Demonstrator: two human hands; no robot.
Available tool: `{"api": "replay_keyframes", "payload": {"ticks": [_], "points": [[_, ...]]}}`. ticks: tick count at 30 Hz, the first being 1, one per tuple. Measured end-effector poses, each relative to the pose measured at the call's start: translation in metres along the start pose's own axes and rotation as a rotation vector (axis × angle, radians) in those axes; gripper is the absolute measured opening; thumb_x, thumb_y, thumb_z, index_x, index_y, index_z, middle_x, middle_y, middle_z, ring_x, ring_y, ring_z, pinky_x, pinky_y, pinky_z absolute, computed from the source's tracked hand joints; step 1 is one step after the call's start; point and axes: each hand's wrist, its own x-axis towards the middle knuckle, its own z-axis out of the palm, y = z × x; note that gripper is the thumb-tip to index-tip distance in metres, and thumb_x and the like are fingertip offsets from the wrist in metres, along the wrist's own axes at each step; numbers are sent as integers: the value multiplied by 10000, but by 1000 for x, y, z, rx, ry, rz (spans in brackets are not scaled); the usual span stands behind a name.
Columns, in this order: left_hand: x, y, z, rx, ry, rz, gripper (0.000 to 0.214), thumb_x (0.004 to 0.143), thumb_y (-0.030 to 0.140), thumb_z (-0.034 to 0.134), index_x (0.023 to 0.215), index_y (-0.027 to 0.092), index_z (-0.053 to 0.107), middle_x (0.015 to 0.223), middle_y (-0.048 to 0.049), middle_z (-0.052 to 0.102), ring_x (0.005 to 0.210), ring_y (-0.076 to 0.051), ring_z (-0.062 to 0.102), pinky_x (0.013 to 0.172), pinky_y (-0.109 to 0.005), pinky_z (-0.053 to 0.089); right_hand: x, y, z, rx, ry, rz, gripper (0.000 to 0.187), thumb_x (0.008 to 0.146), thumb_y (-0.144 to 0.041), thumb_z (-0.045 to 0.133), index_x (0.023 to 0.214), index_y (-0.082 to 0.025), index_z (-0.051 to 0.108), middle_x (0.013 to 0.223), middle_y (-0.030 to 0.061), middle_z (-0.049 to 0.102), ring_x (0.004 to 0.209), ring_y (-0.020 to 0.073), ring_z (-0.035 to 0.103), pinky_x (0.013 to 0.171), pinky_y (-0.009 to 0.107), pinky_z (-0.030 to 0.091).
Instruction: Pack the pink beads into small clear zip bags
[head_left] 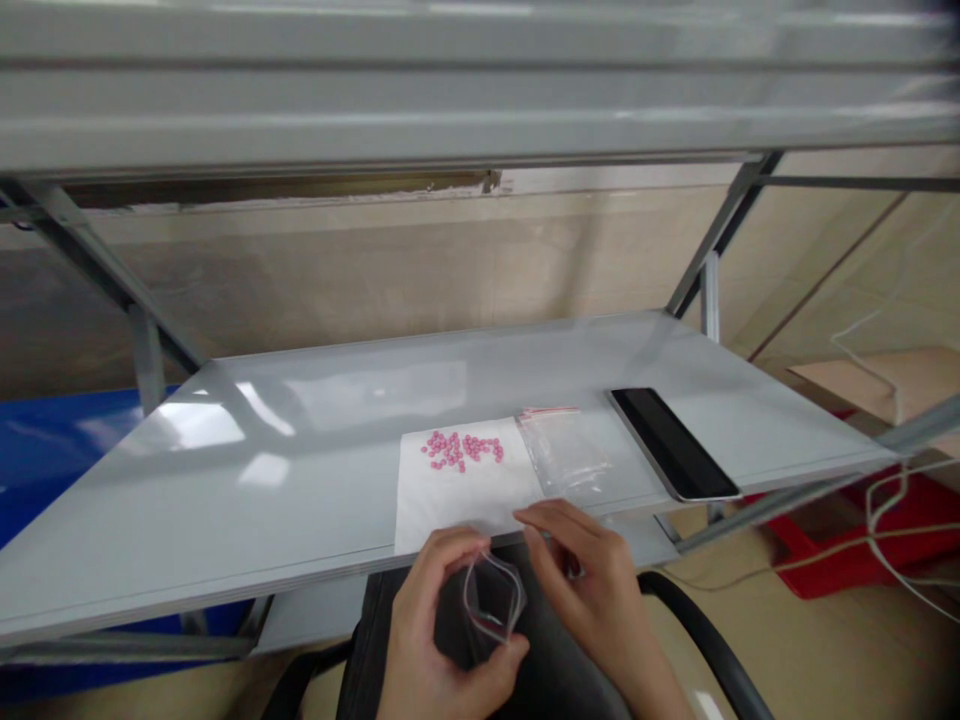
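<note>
A small, see-through plastic bag (493, 602) sits in the left hand (421, 640), its round mouth spread open and facing up.

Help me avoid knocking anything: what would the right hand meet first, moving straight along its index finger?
The white sheet, probably: it lies ahead of the right hand in view, though depth is unclear.

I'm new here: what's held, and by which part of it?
The left hand holds a clear bag by its open rim; I can't tell for the right hand.
</note>
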Motion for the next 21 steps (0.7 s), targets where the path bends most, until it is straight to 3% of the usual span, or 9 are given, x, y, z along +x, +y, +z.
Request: {"api": "replay_keyframes", "payload": {"ticks": [3,7,11,15,21], "points": [[0,-1,2,-36,-4,12,534,721,203,716,1232,263,572,1128,-48,674,1017,-229,695,886,-350,581,0,9,7,-177,41,-100,224,943,-175,539,1029,-199,745,1035,89,730,781,191,714,670,271,524],[0,-3,2,-33,-14,-12,542,717,201,724,1234,263,573,1145,-53,682,1032,-242,702,917,-377,576,-1,10,11,-248,23,-75,229,929,-150,527,941,-202,749,967,63,711,603,138,660,555,241,481],[-3,-7,0,-25,-7,-33,528,735,207,726,1237,236,563,1141,-74,687,1028,-258,709,913,-397,585,4,7,13,-183,60,-59,207,926,-157,527,934,-187,732,930,55,699,532,105,585,508,223,436],[-5,-10,2,7,1,-63,512,750,196,719,1234,221,554,1151,-88,690,1040,-267,709,916,-407,591,22,7,25,-270,158,2,195,940,-156,521,946,-171,715,791,34,689,515,120,565,551,246,429],[-3,-9,2,17,18,-33,509,744,193,711,1228,234,559,1122,-71,704,1000,-254,723,880,-376,603,53,-1,42,-578,89,169,53,897,-168,636,873,-159,683,715,49,694,619,196,669,569,266,400]]}}
